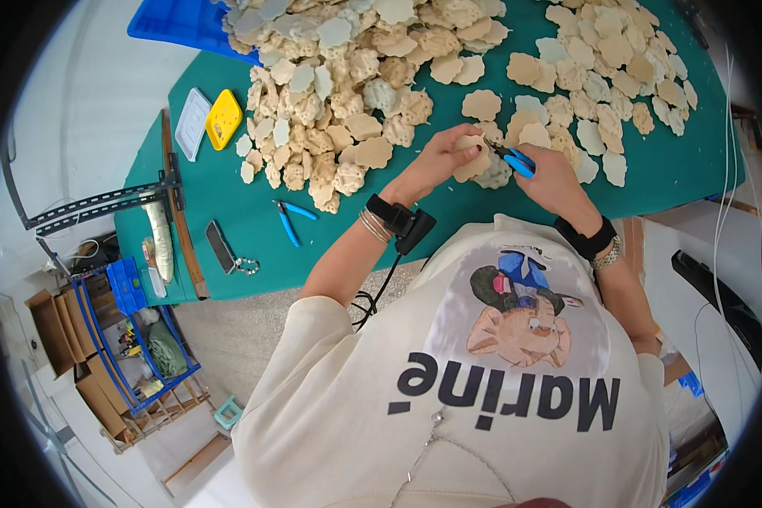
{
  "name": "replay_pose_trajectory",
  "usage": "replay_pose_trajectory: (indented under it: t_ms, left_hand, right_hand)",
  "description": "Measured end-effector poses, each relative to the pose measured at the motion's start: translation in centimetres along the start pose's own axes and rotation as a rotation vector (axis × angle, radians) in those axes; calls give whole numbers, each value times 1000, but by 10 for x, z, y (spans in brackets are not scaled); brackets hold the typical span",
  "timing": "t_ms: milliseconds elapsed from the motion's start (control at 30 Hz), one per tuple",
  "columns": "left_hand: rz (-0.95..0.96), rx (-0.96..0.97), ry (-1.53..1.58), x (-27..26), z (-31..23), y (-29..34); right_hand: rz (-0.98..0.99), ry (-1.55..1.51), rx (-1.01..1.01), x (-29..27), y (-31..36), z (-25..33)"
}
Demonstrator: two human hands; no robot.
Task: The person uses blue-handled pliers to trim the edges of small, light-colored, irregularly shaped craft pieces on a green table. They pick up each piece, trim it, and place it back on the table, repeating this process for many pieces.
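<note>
A green tabletop [254, 245] fills the upper part of the view, and most of it is covered by a big heap of beige flower-shaped pieces [347, 93], with a flatter spread of the same pieces [601, 68] on the right side. A blue tray [173, 21] lies at the far left edge, partly under the heap. Near the left border of the tabletop there are a white lid [192, 124] and a yellow lid [223, 119] side by side, and closer to the person a spare pair of blue-handled cutters [292, 220] and a dark flat device with a key ring [223, 247]. The left hand [440, 161] is closed around one beige piece [472, 161], held just above the tabletop. The right hand [554, 178] grips small blue-handled cutters [512, 158], whose tip touches this piece.
</note>
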State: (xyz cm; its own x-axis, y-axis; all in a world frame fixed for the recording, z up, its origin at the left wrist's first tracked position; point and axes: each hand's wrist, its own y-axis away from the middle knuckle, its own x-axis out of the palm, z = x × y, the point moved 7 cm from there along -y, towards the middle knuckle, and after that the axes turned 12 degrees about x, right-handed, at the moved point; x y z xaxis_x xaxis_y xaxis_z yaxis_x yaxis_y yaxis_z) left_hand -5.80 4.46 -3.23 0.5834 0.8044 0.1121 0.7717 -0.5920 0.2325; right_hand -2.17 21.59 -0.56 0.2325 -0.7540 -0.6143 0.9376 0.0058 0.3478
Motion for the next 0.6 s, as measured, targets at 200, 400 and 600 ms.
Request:
replay_pose_trajectory:
  t_ms: [200, 400, 600]
  left_hand:
    - [49, 37, -122, 0, -1, -3]
    - [50, 125, -221, 2, -4, -8]
    - [100, 107, -306, 1, -7, -9]
  right_hand:
    - [-14, 23, -21, 5, 0, -4]
    - [-56, 6, -33, 2, 4, -1]
    - [-62, 105, -10, -4, 8, 4]
